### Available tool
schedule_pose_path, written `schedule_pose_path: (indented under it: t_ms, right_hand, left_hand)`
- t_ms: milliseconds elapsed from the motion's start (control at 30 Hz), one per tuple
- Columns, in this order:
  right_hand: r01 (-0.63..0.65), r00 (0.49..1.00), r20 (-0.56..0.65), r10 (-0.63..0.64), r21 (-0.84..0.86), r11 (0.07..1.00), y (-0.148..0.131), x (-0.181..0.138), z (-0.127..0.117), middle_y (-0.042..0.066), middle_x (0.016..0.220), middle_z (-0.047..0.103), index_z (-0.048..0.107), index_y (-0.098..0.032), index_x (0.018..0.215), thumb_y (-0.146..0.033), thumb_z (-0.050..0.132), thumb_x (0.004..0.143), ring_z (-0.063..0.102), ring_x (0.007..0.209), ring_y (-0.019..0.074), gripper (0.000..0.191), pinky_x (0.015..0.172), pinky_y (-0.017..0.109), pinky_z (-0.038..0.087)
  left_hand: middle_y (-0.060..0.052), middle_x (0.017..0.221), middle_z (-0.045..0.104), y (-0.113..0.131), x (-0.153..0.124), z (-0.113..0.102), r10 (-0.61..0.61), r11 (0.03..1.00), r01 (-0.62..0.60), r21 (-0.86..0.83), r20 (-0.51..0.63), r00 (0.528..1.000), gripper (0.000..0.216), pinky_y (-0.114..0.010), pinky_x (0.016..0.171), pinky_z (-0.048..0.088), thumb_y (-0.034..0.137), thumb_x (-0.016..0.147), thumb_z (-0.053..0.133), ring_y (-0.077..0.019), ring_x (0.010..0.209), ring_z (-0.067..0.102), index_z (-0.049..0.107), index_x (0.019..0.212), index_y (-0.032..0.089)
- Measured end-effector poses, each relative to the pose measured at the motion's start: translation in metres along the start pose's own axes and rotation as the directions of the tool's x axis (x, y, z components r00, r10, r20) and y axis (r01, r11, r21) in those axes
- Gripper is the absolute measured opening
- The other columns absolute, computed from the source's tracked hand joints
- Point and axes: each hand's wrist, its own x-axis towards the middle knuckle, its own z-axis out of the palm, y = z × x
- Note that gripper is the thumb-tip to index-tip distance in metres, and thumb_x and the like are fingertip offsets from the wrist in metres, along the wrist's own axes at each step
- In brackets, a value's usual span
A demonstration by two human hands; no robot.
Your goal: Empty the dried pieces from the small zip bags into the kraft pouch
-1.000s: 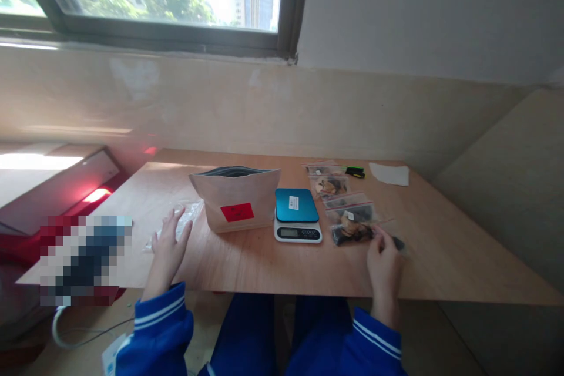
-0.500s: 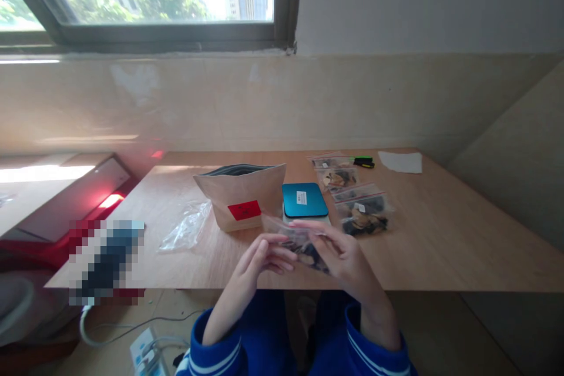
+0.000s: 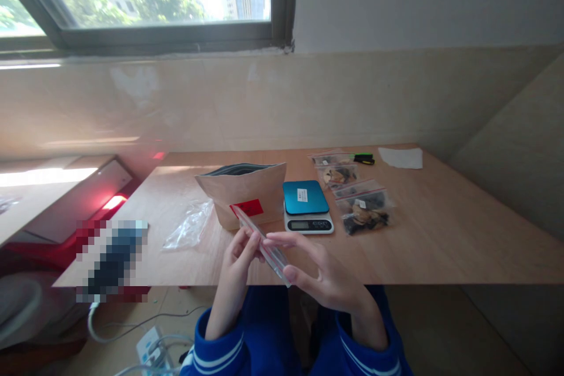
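Wooden table (image 3: 440,247) spans the view. On it, kraft pouch (image 3: 244,194) with red label stands open, just left of the blue-topped scale (image 3: 307,205). Filled zip bags (image 3: 365,211) lie right of the scale; an empty clear bag (image 3: 187,226) lies left of the pouch. Above the near table edge we hold a small clear zip bag (image 3: 262,241), seen edge-on and tilted, pinched between left hand (image 3: 235,261) and right hand (image 3: 324,273), the two close together.

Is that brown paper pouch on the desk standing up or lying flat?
Upright. The brown paper pouch stands on its base on the desk, its top open, beside the kitchen scale.
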Motion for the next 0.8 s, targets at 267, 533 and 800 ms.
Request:
schedule_pose_path:
  t_ms: [267, 533, 800]
  right_hand:
    - [-0.126, 0.982, -0.149, 0.116, -0.061, 0.990, 0.010, 0.010, 0.023, 0.002, 0.103, 0.065, 0.053, -0.023, 0.112, -0.026, 0.062, 0.088, 0.063, 0.099, 0.0156, 0.026, 0.089, 0.028, 0.051]
    - [-0.169, 0.977, -0.159, 0.139, -0.192, 0.967, 0.013, 0.021, 0.035, 0.003, 0.086, 0.069, 0.057, -0.021, 0.088, -0.023, 0.051, 0.094, 0.067, 0.083, 0.0182, 0.009, 0.072, 0.027, 0.050]
    - [-0.123, 0.981, -0.175, 0.080, -0.249, 0.961, 0.020, 0.027, 0.040, -0.002, 0.070, 0.065, 0.053, -0.021, 0.073, -0.021, 0.051, 0.090, 0.064, 0.066, 0.0138, 0.017, 0.061, 0.022, 0.042]
  left_hand:
    - [0.002, 0.062, 0.051, -0.002, 0.000, 0.013, 0.169, 0.969, -0.154, 0.193, -0.066, 0.983, 0.026, -0.026, 0.061, 0.041, 0.039, 0.079, 0.068, -0.0144, 0.061, 0.049, 0.055, 0.066, 0.021]
    - [0.000, 0.073, 0.061, -0.007, -0.003, 0.008, 0.165, 0.964, -0.143, 0.225, -0.084, 0.983, 0.020, -0.025, 0.066, 0.043, 0.040, 0.082, 0.064, -0.0164, 0.073, 0.055, 0.063, 0.076, 0.021]
    - [0.002, 0.060, 0.048, -0.007, -0.005, 0.001, 0.191, 0.931, -0.158, 0.330, -0.071, 0.979, 0.033, -0.025, 0.057, 0.037, 0.044, 0.082, 0.063, -0.0132, 0.060, 0.045, 0.054, 0.062, 0.020]
